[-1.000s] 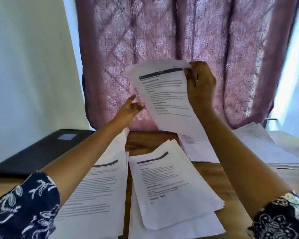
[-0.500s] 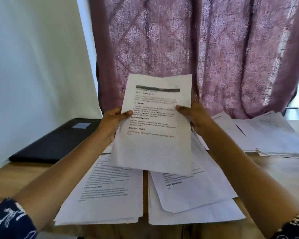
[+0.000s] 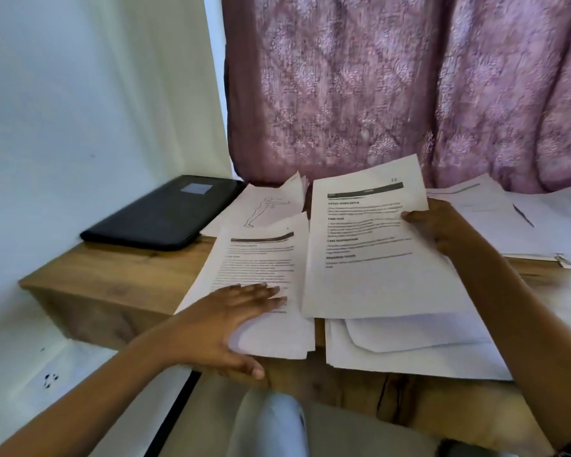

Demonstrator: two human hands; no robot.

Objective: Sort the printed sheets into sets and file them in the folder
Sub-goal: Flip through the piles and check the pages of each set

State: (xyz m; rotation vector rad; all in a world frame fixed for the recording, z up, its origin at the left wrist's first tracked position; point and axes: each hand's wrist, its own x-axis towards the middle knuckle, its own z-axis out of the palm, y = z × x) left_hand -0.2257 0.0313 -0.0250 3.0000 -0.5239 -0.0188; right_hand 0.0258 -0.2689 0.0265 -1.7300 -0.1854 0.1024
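Wooden table (image 3: 112,275), black folder (image 3: 159,216) at far left, printed sheet piles (image 3: 261,258)

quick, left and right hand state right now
Left hand: open, fingers flat on the left stack.
Right hand: holding a printed sheet by its right edge.

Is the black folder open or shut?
Shut. The black folder lies flat with its cover down, and no sheets stick out.
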